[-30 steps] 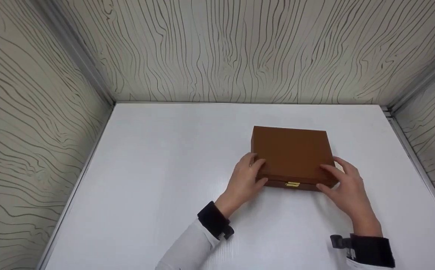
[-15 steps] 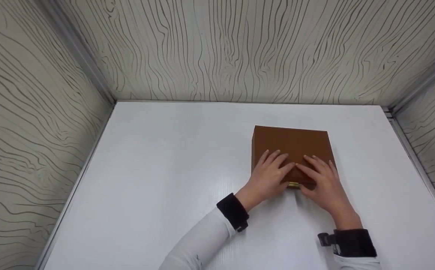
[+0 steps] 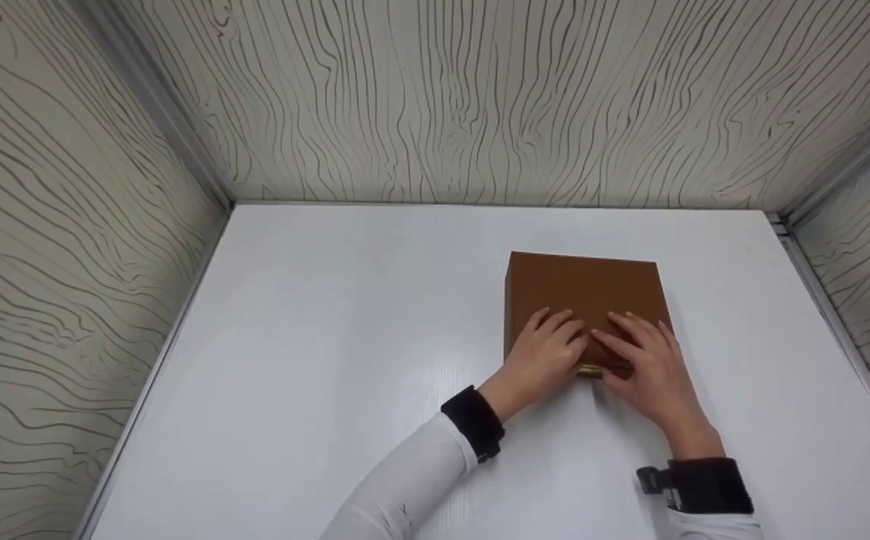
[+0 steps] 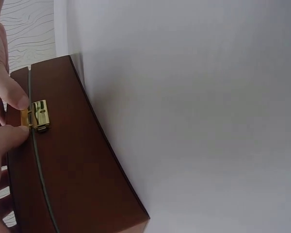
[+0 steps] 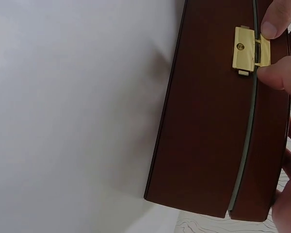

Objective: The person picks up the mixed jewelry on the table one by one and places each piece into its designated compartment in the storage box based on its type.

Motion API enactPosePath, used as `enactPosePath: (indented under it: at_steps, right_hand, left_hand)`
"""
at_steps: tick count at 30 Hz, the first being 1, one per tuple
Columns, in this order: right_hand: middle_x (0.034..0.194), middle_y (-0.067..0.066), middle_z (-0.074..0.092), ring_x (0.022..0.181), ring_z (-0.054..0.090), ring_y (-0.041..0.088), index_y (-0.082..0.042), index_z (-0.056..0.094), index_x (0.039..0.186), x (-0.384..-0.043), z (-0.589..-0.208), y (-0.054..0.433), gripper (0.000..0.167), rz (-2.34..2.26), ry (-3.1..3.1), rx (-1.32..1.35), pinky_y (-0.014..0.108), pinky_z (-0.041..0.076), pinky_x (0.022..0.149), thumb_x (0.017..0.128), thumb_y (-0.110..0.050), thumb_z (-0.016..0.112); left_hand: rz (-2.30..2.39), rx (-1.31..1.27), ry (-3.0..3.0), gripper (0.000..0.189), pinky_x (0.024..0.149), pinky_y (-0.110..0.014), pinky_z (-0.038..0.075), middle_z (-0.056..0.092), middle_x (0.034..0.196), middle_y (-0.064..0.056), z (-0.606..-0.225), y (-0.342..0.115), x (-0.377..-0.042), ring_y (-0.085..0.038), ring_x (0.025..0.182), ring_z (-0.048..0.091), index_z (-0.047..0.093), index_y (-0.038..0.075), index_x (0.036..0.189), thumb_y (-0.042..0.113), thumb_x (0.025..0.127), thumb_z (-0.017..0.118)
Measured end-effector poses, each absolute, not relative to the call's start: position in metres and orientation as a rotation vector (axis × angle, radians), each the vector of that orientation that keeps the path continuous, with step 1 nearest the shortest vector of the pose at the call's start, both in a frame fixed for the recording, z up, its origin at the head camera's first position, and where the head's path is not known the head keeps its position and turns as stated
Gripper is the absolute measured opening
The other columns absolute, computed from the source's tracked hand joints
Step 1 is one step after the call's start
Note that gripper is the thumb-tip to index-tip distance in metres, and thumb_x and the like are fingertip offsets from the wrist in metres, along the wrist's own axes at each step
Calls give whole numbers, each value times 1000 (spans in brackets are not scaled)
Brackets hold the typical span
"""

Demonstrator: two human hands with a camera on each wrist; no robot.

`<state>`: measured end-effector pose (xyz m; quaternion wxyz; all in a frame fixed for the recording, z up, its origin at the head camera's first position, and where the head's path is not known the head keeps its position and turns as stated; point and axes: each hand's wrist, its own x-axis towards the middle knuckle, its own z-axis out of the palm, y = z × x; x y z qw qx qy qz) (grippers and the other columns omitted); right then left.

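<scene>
On a white desk [image 3: 345, 337], a person's left hand [image 3: 544, 352] and right hand [image 3: 645, 364] rest fingers flat on a closed brown box [image 3: 585, 289] at two o'clock (lid down), thumbs meeting at its brass clasp [image 5: 247, 52] as if to work it.

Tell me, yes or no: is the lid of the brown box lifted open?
No, the brown box is shut: its lid seam is a thin closed line, and the gold clasp spans it.
</scene>
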<state>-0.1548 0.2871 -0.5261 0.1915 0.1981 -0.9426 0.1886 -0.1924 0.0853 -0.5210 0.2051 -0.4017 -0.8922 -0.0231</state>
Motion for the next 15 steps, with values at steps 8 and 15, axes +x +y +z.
enactPosePath:
  at_steps: [8,15]
  right_hand:
    - [138,15,52,129,42,39,-12,70,122,-155,-528,287,66,543,-2631,554,61,21,110,60,-3,92]
    - [137,15,53,129,42,39,-12,71,120,-157,-531,288,66,557,-2610,555,62,22,110,58,-2,93]
  left_hand:
    - [-92,-1117,-2495,29,108,-42,37,62,127,4,-522,84,-192,-19,129,48,72,22,118,37,94,66]
    - [-78,-1119,-2485,28,108,-42,37,62,127,5,-524,85,-192,-19,129,48,72,22,118,36,94,67]
